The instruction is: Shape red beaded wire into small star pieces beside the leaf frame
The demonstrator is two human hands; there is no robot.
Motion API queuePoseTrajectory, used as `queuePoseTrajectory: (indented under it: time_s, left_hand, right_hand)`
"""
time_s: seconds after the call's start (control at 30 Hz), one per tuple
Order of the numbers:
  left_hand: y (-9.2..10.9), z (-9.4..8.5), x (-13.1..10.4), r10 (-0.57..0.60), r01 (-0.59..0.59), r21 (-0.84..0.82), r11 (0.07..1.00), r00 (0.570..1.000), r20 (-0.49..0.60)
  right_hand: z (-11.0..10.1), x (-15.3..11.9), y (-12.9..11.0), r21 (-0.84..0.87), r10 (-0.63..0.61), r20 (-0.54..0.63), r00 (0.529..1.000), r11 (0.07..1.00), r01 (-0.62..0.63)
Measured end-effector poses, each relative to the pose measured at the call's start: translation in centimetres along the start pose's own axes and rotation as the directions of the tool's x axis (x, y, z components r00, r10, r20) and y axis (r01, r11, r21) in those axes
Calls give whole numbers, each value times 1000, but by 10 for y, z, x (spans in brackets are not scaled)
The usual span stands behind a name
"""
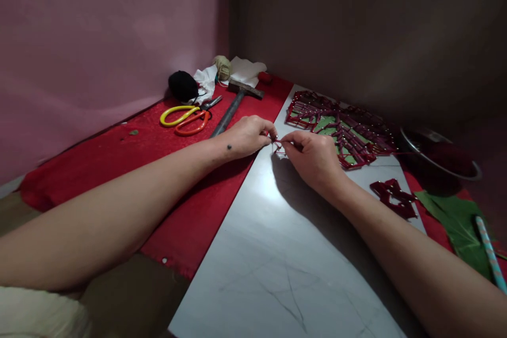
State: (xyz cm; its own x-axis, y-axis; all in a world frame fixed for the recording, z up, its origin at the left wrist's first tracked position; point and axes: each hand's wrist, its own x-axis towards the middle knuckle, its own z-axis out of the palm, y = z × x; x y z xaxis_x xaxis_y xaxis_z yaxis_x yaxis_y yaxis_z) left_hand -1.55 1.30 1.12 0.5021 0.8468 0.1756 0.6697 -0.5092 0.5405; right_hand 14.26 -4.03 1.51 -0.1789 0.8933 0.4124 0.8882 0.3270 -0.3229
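Observation:
My left hand (250,137) is at the left edge of a white board (253,216), thumb and forefinger closed around dark red thread. Close beside it, my right hand (312,154) pinches the same dark red thread (279,151), which runs round a few small nails between the two hands. My fingertips partly hide the nails. Behind my right hand, a large leaf-shaped piece of string art (344,129) in dark red thread on nails covers the far part of the board. A small dark red star of wound thread (394,198) lies to its right.
On red cloth (130,169) left of the board lie a hammer (232,108), yellow-and-orange scissors (194,118), a black yarn ball (182,86) and a cream one (222,67). At right are a metal bowl (439,156), a green leaf (459,224) and a striped pencil-like stick (490,253).

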Motion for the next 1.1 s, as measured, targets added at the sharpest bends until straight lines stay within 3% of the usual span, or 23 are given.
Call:
queuePoseTrajectory:
  time_s: [0.33, 0.57, 1.1]
  left_hand:
    - [0, 0, 2, -26, 29, -66, 997, 999, 37]
    - [-6, 1, 3, -32, 35, -140, 989, 999, 29]
    - [-8, 2, 3, -6, 4, -53, 999, 999, -39]
  right_hand:
    - [0, 4, 7, -120, -111, -53, 992, 987, 104]
    - [-3, -3, 4, -212, -167, 41, 985, 962, 172]
    - [-4, -3, 4, -171, -167, 15, 986, 971, 167]
